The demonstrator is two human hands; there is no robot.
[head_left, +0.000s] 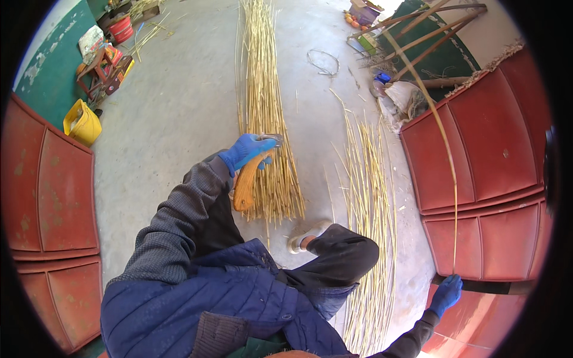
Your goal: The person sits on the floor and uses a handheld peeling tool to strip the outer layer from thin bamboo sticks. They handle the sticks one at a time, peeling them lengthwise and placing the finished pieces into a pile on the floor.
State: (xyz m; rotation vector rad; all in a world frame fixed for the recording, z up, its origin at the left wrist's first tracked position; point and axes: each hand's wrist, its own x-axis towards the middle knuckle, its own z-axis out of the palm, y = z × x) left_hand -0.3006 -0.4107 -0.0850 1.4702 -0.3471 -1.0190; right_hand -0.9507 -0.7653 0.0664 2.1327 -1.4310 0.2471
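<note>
My left hand (241, 153), in a blue glove, is closed on a hand tool with a curved wooden handle (243, 190) and a small metal head; its exact kind is not plain. The tool is above the butt end of a thick bundle of dry yellow stalks (259, 89) on the floor. Far out at the lower right, my right hand (446, 295), also gloved in blue, is closed around the near end of one long stalk (452, 173). That stalk bends up and away toward the back right.
Loose stalks (370, 191) lie right of my bent knee. Red metal door panels (65, 185) flank me on both sides. A yellow bucket (83, 123) and a red bucket (121, 28) stand left. A wire loop (323, 61) lies ahead; wooden poles (439, 36) lean at the back right.
</note>
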